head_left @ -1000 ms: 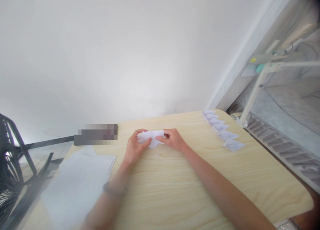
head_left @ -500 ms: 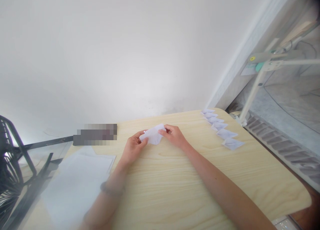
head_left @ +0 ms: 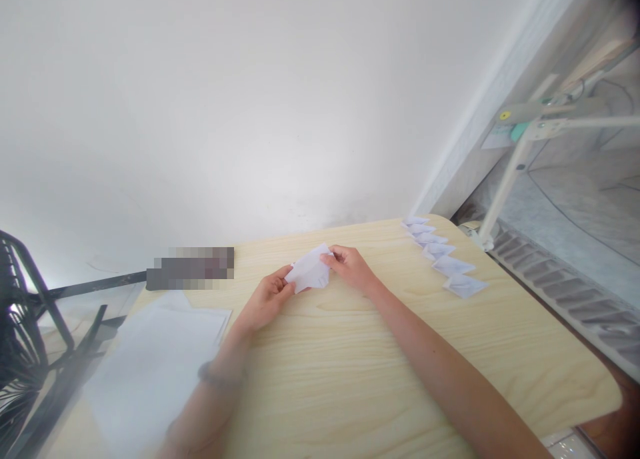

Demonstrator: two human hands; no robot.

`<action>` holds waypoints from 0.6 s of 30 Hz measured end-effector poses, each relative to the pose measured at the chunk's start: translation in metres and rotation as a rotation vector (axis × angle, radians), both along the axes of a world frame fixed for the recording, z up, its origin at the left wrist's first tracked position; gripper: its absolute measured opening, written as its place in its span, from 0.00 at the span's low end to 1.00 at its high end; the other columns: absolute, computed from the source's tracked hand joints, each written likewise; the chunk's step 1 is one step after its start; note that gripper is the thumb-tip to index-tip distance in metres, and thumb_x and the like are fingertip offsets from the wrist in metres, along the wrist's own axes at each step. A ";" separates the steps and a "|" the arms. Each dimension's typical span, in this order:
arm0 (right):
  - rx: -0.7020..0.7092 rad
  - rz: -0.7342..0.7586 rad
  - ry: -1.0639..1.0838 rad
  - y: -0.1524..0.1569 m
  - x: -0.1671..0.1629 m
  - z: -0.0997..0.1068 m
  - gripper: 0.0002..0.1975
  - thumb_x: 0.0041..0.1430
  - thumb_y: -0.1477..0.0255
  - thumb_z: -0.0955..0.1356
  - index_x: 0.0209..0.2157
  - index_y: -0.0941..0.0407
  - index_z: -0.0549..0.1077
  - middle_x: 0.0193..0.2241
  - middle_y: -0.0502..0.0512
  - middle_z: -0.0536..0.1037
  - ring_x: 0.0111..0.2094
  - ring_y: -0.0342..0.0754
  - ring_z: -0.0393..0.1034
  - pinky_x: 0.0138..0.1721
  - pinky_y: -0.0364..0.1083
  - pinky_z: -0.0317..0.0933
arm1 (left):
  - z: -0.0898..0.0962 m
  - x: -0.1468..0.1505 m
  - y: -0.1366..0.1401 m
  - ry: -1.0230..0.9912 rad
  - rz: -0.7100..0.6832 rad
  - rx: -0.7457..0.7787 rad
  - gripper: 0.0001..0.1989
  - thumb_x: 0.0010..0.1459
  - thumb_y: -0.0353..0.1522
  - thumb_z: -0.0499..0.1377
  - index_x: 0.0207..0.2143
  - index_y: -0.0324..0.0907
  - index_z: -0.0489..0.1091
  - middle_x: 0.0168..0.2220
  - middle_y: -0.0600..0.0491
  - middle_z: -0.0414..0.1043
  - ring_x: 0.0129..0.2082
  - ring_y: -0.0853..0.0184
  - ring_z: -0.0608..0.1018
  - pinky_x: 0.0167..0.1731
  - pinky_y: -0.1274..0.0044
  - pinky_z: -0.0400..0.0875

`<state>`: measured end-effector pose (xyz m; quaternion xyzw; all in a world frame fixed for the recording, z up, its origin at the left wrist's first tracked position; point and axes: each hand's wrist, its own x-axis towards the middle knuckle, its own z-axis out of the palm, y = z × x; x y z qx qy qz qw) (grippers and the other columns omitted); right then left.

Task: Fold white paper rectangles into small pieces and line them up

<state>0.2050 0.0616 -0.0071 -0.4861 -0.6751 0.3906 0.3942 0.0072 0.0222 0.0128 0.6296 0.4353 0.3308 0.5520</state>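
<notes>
Between my two hands is a folded piece of white paper (head_left: 310, 270), held just above the table and tilted up toward its right end. My left hand (head_left: 270, 295) pinches the lower left corner, thumb on top. At the upper right corner, my right hand (head_left: 349, 267) grips the paper between thumb and fingers. Parts of the fingers behind the paper are hidden. To the right, several folded white paper pieces (head_left: 465, 285) with pointed ends lie in a row running toward the far edge.
A stack of white paper sheets (head_left: 150, 372) lies at the left, partly beneath my left forearm. The wood-grain table (head_left: 345, 379) meets a white wall (head_left: 280, 112). A blurred-out dark object (head_left: 193, 269) sits at the back left. A white metal frame (head_left: 505, 189) stands beyond the right edge.
The folded paper has turned a little, and more of its face shows between my hands. My left hand has shifted slightly and now grips nearer the lower corner. The row of folded pieces is unchanged.
</notes>
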 end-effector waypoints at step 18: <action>0.039 -0.023 0.028 -0.004 -0.005 -0.004 0.16 0.49 0.60 0.64 0.28 0.59 0.71 0.23 0.49 0.69 0.23 0.40 0.58 0.24 0.39 0.52 | -0.003 0.003 0.004 -0.136 0.185 -0.005 0.21 0.48 0.37 0.57 0.45 0.40 0.60 0.36 0.49 0.71 0.33 0.68 0.73 0.34 0.77 0.66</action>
